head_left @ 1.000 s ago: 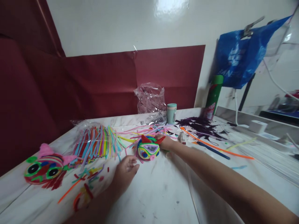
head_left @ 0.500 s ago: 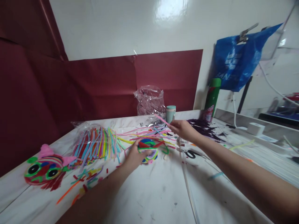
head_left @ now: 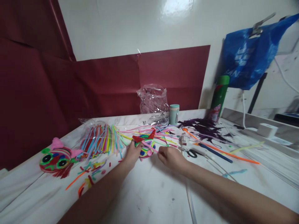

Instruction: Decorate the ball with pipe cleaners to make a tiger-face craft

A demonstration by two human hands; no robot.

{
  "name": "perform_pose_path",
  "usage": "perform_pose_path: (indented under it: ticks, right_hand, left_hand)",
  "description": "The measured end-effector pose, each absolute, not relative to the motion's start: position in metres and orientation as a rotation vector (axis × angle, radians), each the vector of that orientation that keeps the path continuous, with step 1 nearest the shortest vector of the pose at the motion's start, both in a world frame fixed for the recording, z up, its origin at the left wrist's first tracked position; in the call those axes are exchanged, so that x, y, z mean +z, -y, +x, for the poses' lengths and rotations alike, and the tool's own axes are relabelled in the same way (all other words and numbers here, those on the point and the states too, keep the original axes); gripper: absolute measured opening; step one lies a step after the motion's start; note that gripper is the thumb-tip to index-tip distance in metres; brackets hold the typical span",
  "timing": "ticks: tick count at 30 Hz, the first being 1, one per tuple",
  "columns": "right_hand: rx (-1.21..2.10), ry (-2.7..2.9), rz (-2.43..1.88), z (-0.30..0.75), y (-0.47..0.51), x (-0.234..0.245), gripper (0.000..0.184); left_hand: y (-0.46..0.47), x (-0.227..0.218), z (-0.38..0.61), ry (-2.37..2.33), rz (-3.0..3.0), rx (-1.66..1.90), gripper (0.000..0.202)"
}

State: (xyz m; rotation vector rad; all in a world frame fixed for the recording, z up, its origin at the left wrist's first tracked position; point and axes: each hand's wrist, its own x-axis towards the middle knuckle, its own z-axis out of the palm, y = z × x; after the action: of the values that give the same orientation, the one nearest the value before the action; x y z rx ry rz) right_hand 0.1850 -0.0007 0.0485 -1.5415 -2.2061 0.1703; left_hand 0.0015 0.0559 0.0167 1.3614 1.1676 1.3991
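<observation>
My left hand [head_left: 132,155] is closed on the left side of a small round mask [head_left: 147,147] covered in coloured pipe cleaners, with red pointed ears on top. Beside it, my right hand [head_left: 170,158] is closed on a pink pipe cleaner [head_left: 150,147], whose free length lies across the front of the mask. Just right of that hand lie a white glue gun [head_left: 185,143] and black-handled scissors [head_left: 192,153]. A finished-looking animal face [head_left: 55,159] with pink ears and big eyes rests at the left.
Bundled pipe cleaners [head_left: 99,140] in clear plastic lie left of the mask, with cut scraps [head_left: 93,171] in front. Purple strips [head_left: 205,127], a mint cup [head_left: 174,114] and a green spray can [head_left: 219,98] stand or lie behind. An orange pipe cleaner [head_left: 243,159] and white sticks [head_left: 277,165] are at right.
My right hand has come down and left with the pink pipe cleaner, bringing it across the mask. The mask has turned in my left hand, its red ears now pointing up. The view has shifted slightly.
</observation>
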Motion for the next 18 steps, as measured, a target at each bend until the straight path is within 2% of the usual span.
perform_pose_path:
  ticks: [7, 18]
  right_hand:
    - [0.53, 2.106, -1.541, 0.187, 0.003, 0.045, 0.02]
    - [0.676, 2.076, -1.55, 0.184, 0.006, 0.039, 0.021]
  left_hand:
    - [-0.05, 0.012, 0.003, -1.191, 1.394, 1.446, 0.041]
    - [-0.04, 0.017, 0.01, -1.182, 1.486, 1.445, 0.043]
